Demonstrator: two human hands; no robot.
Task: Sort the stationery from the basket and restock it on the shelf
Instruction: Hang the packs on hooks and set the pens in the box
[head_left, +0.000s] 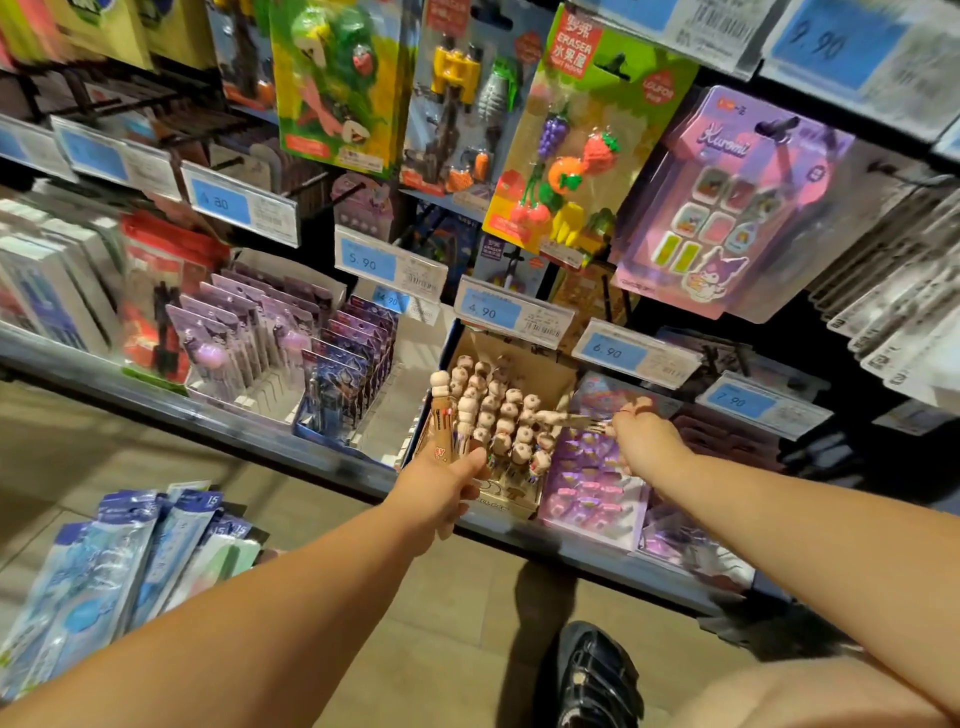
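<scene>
As a person reaches toward a stationery shelf (208, 410), the left hand (447, 483) grips a brown pen (441, 415) upright by its lower barrel. The pen's cream figure top stands at the left edge of a cardboard box (519, 358). That box sits on the shelf and is packed with matching figure-topped pens (498, 421), all upright. The right hand (644, 436) comes in from the right side and pinches a second pen (563, 418), which lies sideways above the back rows with its figure end pointing left. Motion blur hides the exact finger hold. A price tag (491, 312) reading 4.90 hangs just behind the box. Just right of the box, under the right wrist, lie purple packs (587, 488), and a tray of carded pens (234, 332) stands well to its left. A fruit eraser pack (576, 145) and a Kuromi pack (727, 208) hang above. At lower left, blue packets (119, 561) are fanned near the floor, and 1 dark shoe (597, 675) shows below the shelf.
</scene>
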